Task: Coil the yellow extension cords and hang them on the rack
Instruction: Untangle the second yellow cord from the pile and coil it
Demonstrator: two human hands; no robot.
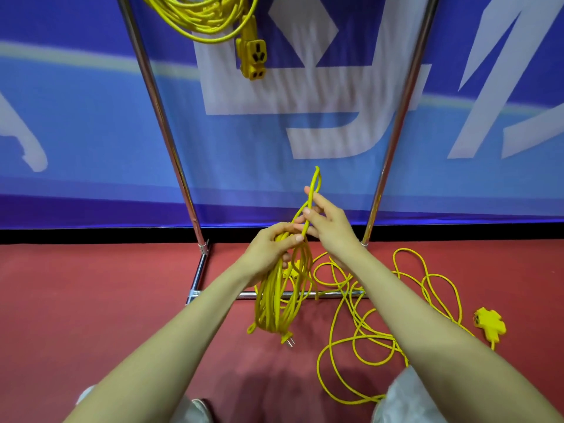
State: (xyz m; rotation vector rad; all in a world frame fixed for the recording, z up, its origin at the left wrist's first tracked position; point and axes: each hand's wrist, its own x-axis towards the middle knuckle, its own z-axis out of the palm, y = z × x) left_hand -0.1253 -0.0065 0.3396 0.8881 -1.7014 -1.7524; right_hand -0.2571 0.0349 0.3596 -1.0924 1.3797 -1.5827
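Coil of yellow cord hangs at centre with its long axis vertical and its plug at the bottom end. Left hand grips the coil's top, fingers curled round the bunched strands. Right hand, just right of it and slightly farther, pinches a loop that stands upward from the bundle. A second coil hangs on the rack, far above the hands and left of them. More cord lies loose on the floor at right, ending in a socket block. Judgement: hanging this coil calls for a lift straight up and slightly left, loop leading.
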